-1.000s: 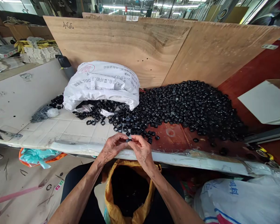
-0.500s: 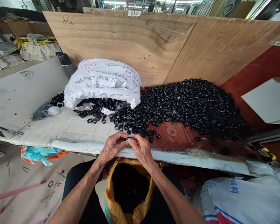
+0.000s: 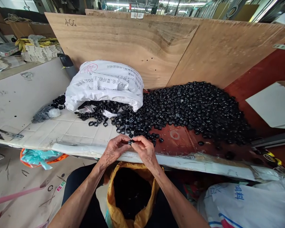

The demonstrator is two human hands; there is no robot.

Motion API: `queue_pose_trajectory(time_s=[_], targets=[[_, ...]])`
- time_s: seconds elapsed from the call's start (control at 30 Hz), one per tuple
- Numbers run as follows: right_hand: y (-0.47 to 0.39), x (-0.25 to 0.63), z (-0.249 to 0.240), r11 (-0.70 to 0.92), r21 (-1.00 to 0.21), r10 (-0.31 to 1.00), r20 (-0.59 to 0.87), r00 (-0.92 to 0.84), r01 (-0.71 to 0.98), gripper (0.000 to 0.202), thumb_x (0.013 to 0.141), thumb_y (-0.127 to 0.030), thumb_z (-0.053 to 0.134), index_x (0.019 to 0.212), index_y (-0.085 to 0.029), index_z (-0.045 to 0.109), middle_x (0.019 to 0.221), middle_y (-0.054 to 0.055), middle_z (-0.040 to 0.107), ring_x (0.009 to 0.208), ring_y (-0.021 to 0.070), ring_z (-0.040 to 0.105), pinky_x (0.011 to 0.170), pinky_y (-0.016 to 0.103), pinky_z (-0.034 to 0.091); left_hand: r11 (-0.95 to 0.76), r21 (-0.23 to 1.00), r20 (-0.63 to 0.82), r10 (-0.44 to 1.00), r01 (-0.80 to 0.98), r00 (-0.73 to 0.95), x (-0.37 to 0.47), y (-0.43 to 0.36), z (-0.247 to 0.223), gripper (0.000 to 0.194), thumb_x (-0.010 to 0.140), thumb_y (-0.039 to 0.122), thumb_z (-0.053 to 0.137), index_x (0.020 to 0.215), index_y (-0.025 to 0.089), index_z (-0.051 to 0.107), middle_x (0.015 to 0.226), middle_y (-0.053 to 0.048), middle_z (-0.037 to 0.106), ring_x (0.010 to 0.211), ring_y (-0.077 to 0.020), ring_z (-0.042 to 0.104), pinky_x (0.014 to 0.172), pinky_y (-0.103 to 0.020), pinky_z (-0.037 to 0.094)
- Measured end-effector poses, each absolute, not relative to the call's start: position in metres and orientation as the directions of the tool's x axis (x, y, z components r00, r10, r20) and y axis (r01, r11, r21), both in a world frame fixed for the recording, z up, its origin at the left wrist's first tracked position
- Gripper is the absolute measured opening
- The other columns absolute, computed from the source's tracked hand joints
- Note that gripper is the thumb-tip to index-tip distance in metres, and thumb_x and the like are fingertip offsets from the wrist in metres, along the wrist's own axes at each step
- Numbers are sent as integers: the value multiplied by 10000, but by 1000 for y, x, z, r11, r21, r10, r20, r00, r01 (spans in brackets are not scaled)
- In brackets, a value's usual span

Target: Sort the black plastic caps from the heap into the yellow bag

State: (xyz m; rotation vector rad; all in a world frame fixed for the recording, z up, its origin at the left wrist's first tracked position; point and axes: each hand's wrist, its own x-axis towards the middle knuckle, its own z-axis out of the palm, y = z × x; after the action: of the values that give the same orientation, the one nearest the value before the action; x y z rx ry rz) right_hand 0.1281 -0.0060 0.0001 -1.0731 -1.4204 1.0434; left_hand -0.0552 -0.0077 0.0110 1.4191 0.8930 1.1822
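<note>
Between my fingertips, just above the table's front edge, is a small black plastic ring or cap (image 3: 130,142). My left hand (image 3: 116,148) pinches it from the left, and my right hand (image 3: 144,150) closes on it from the right. Just beyond my hands lie loose black rings (image 3: 127,122), which spill from a white woven sack (image 3: 106,79). To the right spreads a large heap of black caps (image 3: 192,101). Below my hands, between my knees, an orange-yellow sack (image 3: 112,202) stands with its mouth open; its inside is dark.
A plywood board (image 3: 123,41) stands along the back of the table. At the left lies a clear bag of dark pieces (image 3: 44,114). A white box (image 3: 273,104) is at the right. Below the edge are an orange-rimmed basket (image 3: 44,156) and a white sack (image 3: 247,202).
The black piece between my fingertips has turned and shows more of its side. My right fingers have shifted slightly around it. The piles look the same.
</note>
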Motion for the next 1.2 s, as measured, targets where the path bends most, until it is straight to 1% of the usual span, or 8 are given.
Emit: queue_pose_trajectory(time_s=[0.2,0.33,0.6,0.77,0.9,0.97,1.07,1.2], targets=[[-11,127,-3,336,-933,942,329,-66,132,164,909,-305,678,1047,-229,725,1058,52,726,903,195,693,818,304,577,-167,983,180,958,-72,225,-54,-9,17,195,906,336,788,1006,187,711,1050,-55,669,980,-188,644,899,-305,504],[-12,126,-3,378,-905,925,375,-56,195,160,927,-274,648,1061,-230,723,1042,47,733,893,196,690,850,323,569,-187,980,197,956,-65,219,-53,-9,15,174,916,323,780,999,189,706,1043,-49,670,978,-182,647,901,-298,510],[-8,124,-2,366,-896,930,363,-61,252,128,946,-323,653,969,-222,728,948,53,741,823,197,691,733,298,551,-260,966,255,946,-4,202,-53,-10,10,139,949,319,748,1011,203,701,1061,-44,675,1000,-183,662,926,-300,532],[-7,120,5,382,-843,920,386,-70,378,349,990,-385,618,689,-215,565,659,-15,580,576,127,497,591,262,428,-276,959,260,946,61,191,-54,-11,10,166,966,350,726,1038,201,709,1083,-59,675,1007,-192,667,927,-313,545],[-7,116,7,386,-814,914,400,-62,434,505,1003,-418,584,586,-224,375,567,-43,410,542,112,378,556,262,357,-309,948,290,938,77,190,-55,-9,8,166,959,351,738,1035,205,712,1076,-64,689,1021,-203,675,943,-330,550],[-7,116,5,338,-864,934,358,-17,375,411,961,-419,643,648,-224,464,614,-35,485,560,117,441,568,256,395,-324,942,301,931,86,206,-56,-9,7,155,961,341,736,1037,207,711,1080,-68,691,1030,-208,680,950,-337,551],[-7,117,2,278,-936,958,286,8,218,194,907,-400,704,875,-220,640,766,3,640,631,149,584,608,265,498,-340,934,309,924,110,227,-56,-9,8,139,970,320,727,1059,214,716,1092,-66,691,1042,-204,677,964,-334,540],[-8,122,-2,332,-932,943,329,-44,146,134,925,-355,689,943,-226,719,964,63,706,856,202,690,739,297,590,-329,937,299,928,114,222,-55,-10,10,132,971,325,725,1046,218,714,1079,-59,695,1028,-199,675,967,-338,540]])
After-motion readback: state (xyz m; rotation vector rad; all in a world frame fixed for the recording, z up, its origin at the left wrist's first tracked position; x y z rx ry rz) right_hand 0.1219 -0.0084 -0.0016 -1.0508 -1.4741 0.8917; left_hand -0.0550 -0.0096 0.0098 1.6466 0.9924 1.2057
